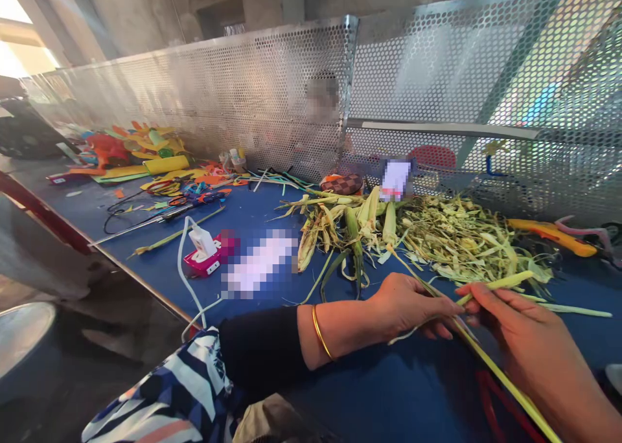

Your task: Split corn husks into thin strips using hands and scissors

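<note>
My left hand [415,304], with a gold bangle at the wrist, pinches a long, thin corn husk strip [510,381] over the blue table. The strip slants from beyond my fingers down to the lower right edge of the view. Close beside it, my right hand [515,323] grips a short pale green husk piece [515,280] between thumb and fingers, its end sticking out to the right. Fingertips of both hands almost meet where the strips cross. Just beyond lie whole corn husks [372,213] and a heap of shredded husk [461,236].
A perforated metal screen [218,93] runs along the table's back. On the left stand a pink power block [208,261] with a white plug and cable, and colourful craft scraps [160,151]. An orange-yellow cutter [554,236] lies right of the heap. Two blurred screens rest nearby.
</note>
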A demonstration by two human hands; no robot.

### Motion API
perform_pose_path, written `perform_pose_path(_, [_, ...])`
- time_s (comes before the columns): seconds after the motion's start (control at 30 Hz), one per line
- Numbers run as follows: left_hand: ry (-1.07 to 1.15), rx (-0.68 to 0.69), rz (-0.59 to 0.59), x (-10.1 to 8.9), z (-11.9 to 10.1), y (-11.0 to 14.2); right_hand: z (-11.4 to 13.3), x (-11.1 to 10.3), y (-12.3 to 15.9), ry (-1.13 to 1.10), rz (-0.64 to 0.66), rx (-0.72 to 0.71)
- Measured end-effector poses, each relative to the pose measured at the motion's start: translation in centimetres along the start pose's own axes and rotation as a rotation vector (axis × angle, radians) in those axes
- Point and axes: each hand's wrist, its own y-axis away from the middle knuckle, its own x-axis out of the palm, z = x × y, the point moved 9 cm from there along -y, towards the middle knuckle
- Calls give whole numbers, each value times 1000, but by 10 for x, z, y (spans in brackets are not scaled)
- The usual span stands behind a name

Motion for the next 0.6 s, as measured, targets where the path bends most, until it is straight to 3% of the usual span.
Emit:
perform_pose_path(0.07, [12,16,-16,-2,-2,0,4,-5,-6,110,-7,-52])
perform_pose_path(0.13, [19,35,-28,-4,-4,-1,13,-18,-9,160,-114,-124])
perform_pose_path(0.2, [4,64,-61,-8,-9,-2,37,-37,-1,246,-322,-304])
perform_pose_path(0.27, [-55,76,-48,-7,-12,-2,70,-38,17,526,-468,-574])
perform_pose_path(0.3, [-104,89,-34,-5,-13,-1,80,-27,23,647,-423,-683])
perform_pose_path(0.37, [-264,64,26,3,-9,1,81,4,27,757,-138,-766])
perform_pose_path(0.43, [-407,48,111,13,-3,5,64,28,24,701,165,-625])
perform_pose_path(0.5, [-489,22,165,21,5,8,44,41,23,581,351,-434])
perform_pose_path(0.53, [-504,5,175,22,8,9,40,43,24,536,365,-386])
perform_pose_path(0.6, [-499,-50,161,21,13,9,43,35,24,498,264,-404])
